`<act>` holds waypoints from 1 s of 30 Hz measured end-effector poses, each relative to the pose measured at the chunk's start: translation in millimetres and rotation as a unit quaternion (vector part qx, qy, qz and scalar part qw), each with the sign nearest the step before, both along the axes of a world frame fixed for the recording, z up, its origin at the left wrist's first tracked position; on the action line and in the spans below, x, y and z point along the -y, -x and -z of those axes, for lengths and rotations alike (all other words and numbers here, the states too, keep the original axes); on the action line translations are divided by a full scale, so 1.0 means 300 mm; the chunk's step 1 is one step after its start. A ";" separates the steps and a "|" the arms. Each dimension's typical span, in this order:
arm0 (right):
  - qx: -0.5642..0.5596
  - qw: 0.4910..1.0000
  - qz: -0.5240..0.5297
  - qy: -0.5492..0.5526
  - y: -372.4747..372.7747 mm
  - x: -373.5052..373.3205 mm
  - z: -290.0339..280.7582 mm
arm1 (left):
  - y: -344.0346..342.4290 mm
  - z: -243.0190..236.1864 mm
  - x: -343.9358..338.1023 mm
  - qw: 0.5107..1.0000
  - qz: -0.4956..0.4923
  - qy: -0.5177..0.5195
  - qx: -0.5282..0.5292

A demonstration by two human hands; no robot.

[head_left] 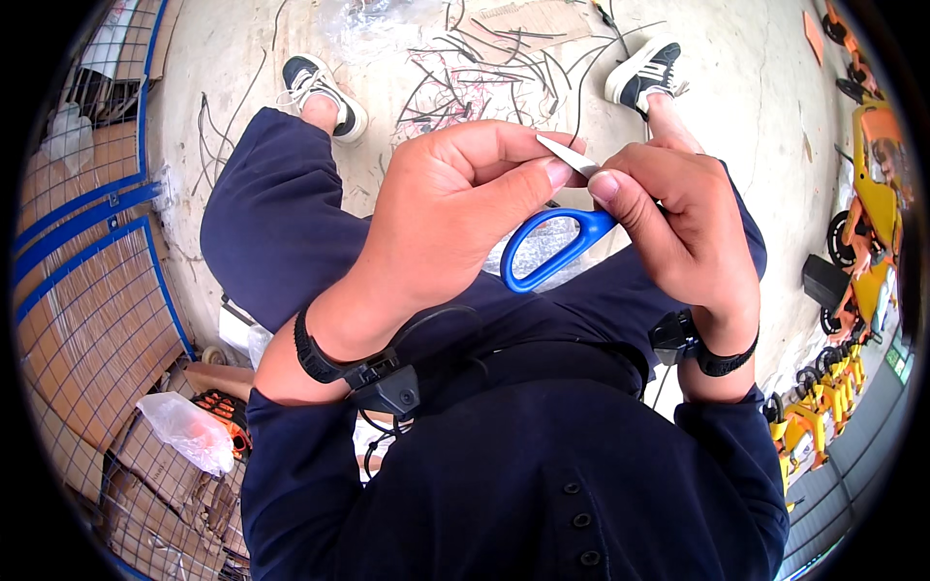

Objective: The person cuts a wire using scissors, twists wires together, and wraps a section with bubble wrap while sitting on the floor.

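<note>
Scissors with a blue handle loop (516,259) and a pale pointed blade (566,155) are in my right hand (683,213), its thumb pressed near the base of the blade. The blade points up and left, toward my left fingertips. My left hand (450,198) is closed in a pinch, thumb against fingers, right beside the blade. A thin black cable (578,102) runs down from the floor to these fingertips. Its part between the fingers is mostly hidden. Both hands are close together above my lap.
Scattered black and reddish cable scraps (484,92) lie on the concrete floor between my shoes, near a flat cardboard piece (542,21). On the left stands a blue wire-mesh cage (97,232) with cardboard, and a clear plastic bag (184,431). Yellow-orange wheeled items (877,184) line the right.
</note>
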State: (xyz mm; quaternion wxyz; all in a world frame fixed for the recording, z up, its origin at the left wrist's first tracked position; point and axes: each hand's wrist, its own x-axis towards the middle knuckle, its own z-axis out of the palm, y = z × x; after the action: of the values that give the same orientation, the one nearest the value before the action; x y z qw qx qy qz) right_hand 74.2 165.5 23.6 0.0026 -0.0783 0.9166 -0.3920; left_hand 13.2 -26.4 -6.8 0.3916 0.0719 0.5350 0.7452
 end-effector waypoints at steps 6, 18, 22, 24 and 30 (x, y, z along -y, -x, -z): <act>-0.019 1.000 0.004 0.002 -0.003 -0.001 0.004 | -0.004 0.000 -0.001 1.000 -0.011 -0.004 -0.017; -0.016 0.999 0.028 0.017 -0.013 -0.004 0.011 | -0.004 0.011 0.001 0.996 -0.033 0.004 -0.089; -0.006 0.998 0.057 0.016 -0.018 -0.014 0.018 | 0.004 0.004 0.011 0.994 -0.015 0.015 -0.105; 0.044 0.990 0.127 0.034 -0.025 -0.037 0.024 | 0.000 0.003 0.014 0.992 -0.017 0.022 -0.120; 0.068 0.988 0.118 0.076 -0.032 -0.077 -0.002 | -0.004 -0.009 0.004 0.992 -0.029 0.038 -0.118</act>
State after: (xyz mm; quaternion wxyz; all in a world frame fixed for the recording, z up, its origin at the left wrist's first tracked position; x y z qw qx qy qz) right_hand 83.9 188.5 24.1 0.0122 0.0571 0.8847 -0.4625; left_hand 14.5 -27.6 -4.1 0.3062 0.1293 0.6073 0.7216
